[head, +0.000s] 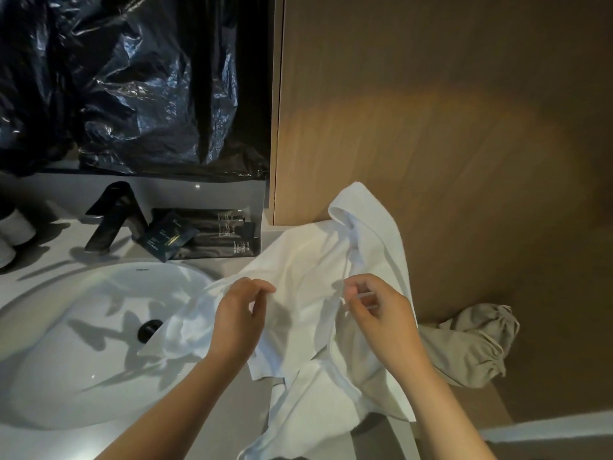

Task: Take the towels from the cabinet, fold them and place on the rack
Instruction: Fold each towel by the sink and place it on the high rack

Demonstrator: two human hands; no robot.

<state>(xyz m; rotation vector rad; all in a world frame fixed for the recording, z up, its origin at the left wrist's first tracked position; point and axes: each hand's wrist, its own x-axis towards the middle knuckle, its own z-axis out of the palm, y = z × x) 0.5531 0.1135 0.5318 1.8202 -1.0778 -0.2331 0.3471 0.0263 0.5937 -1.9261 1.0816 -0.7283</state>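
A white towel (308, 270) lies rumpled on the grey counter to the right of the sink, one corner draped up against the wooden wall and its near end hanging over the counter's front edge. My left hand (237, 318) hovers over the towel's left part with fingers loosely curled and thumb near the forefinger; nothing is clearly pinched. My right hand (378, 313) is curled over the towel's middle fold, and its fingertips pinch a raised edge of the cloth. No rack or cabinet is in view.
A white oval sink (83, 343) with a black drain and a black faucet (111, 217) lies to the left. Dark toiletry packets (202, 232) stand behind it. Black plastic sheeting (132, 84) covers the mirror. A wooden panel (431, 127) rises on the right, with a beige drawstring bag (474, 346) at its foot.
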